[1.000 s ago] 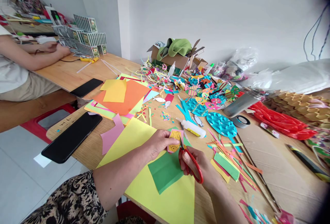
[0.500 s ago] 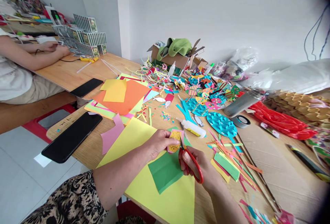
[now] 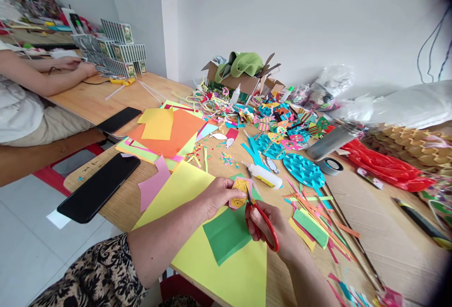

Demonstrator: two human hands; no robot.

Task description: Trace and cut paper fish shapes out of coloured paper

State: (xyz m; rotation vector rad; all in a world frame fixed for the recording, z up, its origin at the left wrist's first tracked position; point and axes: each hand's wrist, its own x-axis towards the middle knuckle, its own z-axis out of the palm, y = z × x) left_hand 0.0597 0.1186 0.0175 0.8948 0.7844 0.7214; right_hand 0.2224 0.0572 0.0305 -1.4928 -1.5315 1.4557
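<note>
My left hand (image 3: 217, 197) pinches a small stack of paper (image 3: 240, 193), with a yellow piece bearing a drawn outline on top of pink. A pair of red-handled scissors (image 3: 269, 224) is in my right hand (image 3: 270, 217), its fingers in the loops. The scissor blades meet the right edge of the yellow paper. Beneath my hands, a green paper sheet (image 3: 228, 236) lies on a larger yellow sheet (image 3: 233, 276). Just beyond them a white glue bottle (image 3: 264, 176) lies on its side.
Two black phones (image 3: 100, 187) lie at the left. Paper strips (image 3: 318, 217) and a blue textured disc (image 3: 302, 170) are at the right, near a metal flask (image 3: 332, 141). A cardboard box (image 3: 233, 82) stands against the wall. Another person's hands (image 3: 79, 66) rest at the far left.
My hands, the scissors and the paper look almost the same as before. At the far left, the other person's arm and leg have shifted slightly.
</note>
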